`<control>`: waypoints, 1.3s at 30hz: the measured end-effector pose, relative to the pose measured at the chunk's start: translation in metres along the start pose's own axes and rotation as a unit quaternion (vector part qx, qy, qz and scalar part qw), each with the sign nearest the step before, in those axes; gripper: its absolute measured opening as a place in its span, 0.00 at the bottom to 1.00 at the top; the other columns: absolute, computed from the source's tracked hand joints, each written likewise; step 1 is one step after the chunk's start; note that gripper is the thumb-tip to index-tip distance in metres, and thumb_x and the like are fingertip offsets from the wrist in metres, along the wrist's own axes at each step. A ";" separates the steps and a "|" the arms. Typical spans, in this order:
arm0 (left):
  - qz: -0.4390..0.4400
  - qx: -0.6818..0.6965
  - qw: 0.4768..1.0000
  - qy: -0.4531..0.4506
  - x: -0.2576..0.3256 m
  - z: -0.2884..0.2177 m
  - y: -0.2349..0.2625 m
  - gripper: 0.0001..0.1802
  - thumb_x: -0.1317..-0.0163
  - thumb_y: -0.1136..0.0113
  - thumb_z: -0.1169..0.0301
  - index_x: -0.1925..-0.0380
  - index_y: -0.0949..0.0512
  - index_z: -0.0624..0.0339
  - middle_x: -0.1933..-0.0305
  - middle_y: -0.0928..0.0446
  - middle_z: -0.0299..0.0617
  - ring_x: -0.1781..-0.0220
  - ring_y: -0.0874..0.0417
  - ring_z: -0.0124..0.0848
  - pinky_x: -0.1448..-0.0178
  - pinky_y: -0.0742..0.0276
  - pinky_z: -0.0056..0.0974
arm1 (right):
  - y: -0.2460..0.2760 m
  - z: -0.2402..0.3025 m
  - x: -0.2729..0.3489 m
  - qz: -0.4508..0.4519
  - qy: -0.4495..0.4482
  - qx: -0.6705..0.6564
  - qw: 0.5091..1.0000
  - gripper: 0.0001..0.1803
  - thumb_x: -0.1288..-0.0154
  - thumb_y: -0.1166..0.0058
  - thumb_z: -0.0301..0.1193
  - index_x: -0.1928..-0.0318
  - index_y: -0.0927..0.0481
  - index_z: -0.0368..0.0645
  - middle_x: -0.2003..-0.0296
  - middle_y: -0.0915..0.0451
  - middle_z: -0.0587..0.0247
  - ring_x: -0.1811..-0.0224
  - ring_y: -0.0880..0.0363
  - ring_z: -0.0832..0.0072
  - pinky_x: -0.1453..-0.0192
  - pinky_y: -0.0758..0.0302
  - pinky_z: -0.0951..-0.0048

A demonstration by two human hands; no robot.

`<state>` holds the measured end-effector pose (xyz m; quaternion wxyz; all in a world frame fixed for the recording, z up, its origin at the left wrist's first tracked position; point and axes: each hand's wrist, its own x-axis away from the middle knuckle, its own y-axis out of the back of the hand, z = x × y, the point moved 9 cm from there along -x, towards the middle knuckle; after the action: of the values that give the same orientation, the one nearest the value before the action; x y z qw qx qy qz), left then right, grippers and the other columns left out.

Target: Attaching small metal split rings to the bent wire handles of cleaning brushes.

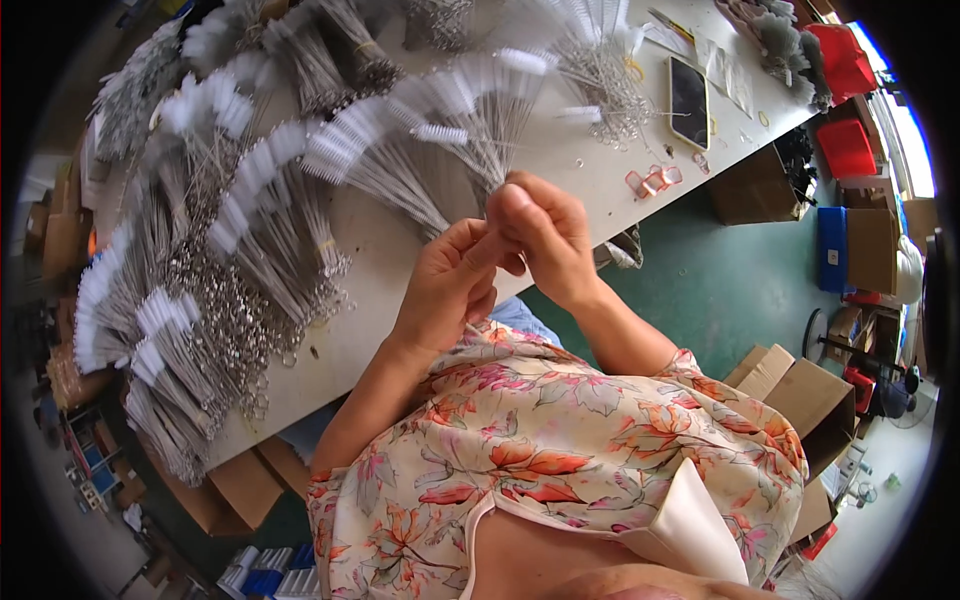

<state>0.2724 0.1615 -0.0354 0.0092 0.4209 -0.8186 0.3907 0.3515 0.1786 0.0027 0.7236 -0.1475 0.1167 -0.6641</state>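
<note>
My two hands meet at the table's near edge, fingers closed and pressed together. A fanned bundle of thin wire brushes (486, 125) with white bristle tips rises from them, its wires converging at my fingers. My right hand (548, 235) closes around the wires, thumb on top. My left hand (450, 280) pinches just below and to the left, and a thin wire end shows beneath it. What lies between the fingertips is hidden. Beside the left hand, another brush bundle (375, 165) lies on the table, its wires pointing toward the wrist.
Many brush bundles (270, 220) with looped wire ends cover the left of the white table (375, 300). More loose brushes (605, 90) lie at the far side. A phone (688, 103) and clear reddish pieces (653, 181) are at the right. Cardboard boxes (800, 395) stand on the green floor.
</note>
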 end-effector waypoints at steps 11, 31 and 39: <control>-0.119 -0.280 0.944 -0.125 0.056 -0.017 0.055 0.09 0.38 0.46 0.66 0.69 0.24 0.61 0.77 0.24 0.36 0.88 0.34 0.15 0.87 0.43 0.21 | -0.046 -0.053 0.009 -0.037 -0.048 -0.150 0.987 0.15 0.32 0.56 0.39 0.70 0.29 0.41 0.81 0.36 0.74 0.81 0.40 0.88 0.81 0.41 0.83; -0.189 -0.503 0.819 -0.200 0.077 -0.088 0.090 0.18 0.34 0.52 0.60 0.75 0.30 0.65 0.80 0.24 0.37 0.91 0.34 0.21 0.86 0.40 0.31 | -0.027 0.047 -0.034 -0.179 0.162 0.486 0.840 0.12 0.36 0.52 0.33 0.59 0.24 0.37 0.78 0.27 0.62 0.77 0.30 0.72 0.71 0.33 0.72; -0.210 -0.634 0.724 -0.172 0.011 -0.103 0.091 0.17 0.36 0.53 0.60 0.72 0.30 0.65 0.73 0.25 0.57 0.66 0.24 0.56 0.64 0.30 0.51 | 0.054 0.007 -0.059 -0.171 -0.034 0.676 0.716 0.27 0.36 0.57 0.49 0.64 0.24 0.32 0.67 0.23 0.39 0.60 0.25 0.47 0.56 0.31 0.54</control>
<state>0.1694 0.2518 -0.0178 0.2144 0.5378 -0.7538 -0.3108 0.3982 0.2420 -0.0125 0.5084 0.3414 -0.4151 -0.6728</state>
